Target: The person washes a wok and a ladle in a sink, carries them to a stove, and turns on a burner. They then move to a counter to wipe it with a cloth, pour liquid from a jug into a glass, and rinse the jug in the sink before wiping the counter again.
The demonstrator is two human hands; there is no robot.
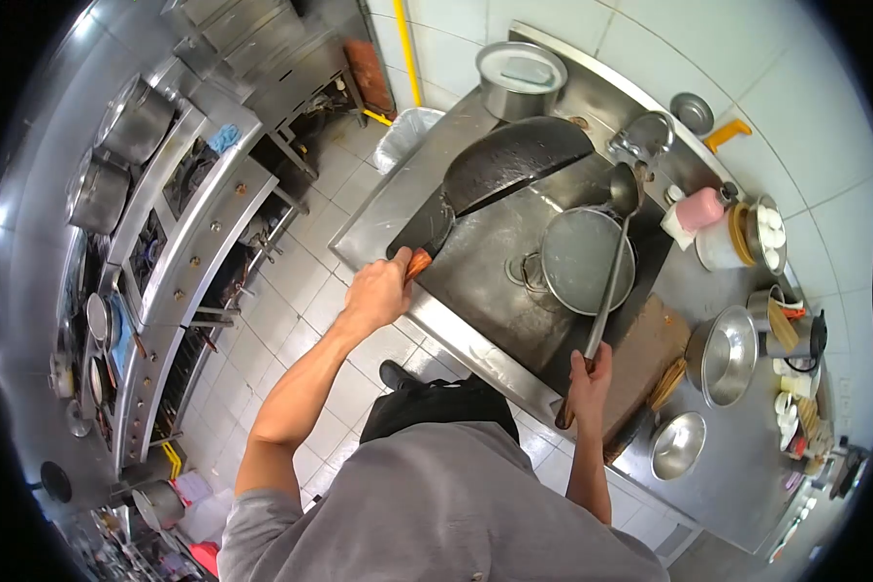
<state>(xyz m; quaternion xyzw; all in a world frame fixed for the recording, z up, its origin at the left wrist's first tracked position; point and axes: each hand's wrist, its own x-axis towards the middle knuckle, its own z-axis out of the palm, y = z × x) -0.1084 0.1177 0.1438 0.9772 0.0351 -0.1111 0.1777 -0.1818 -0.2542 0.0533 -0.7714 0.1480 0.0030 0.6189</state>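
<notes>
Blackened, curved metal wok [519,165] sits tilted at the rectangular steel sink's [470,344] far side. Left hand [376,291]: fingers wrapped round an orange-red handle [418,263], apparently the wok's; right hand [590,381]: fingers gripping a long-handled metal ladle [611,281]. Holding that tilt probably wants a firm left grip.

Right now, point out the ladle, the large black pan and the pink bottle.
Ladle [607,291]: head view, on its long handle.
Large black pan [519,160]: head view, on its dark, curved surface.
Pink bottle [698,210]: head view, on its body.
</notes>
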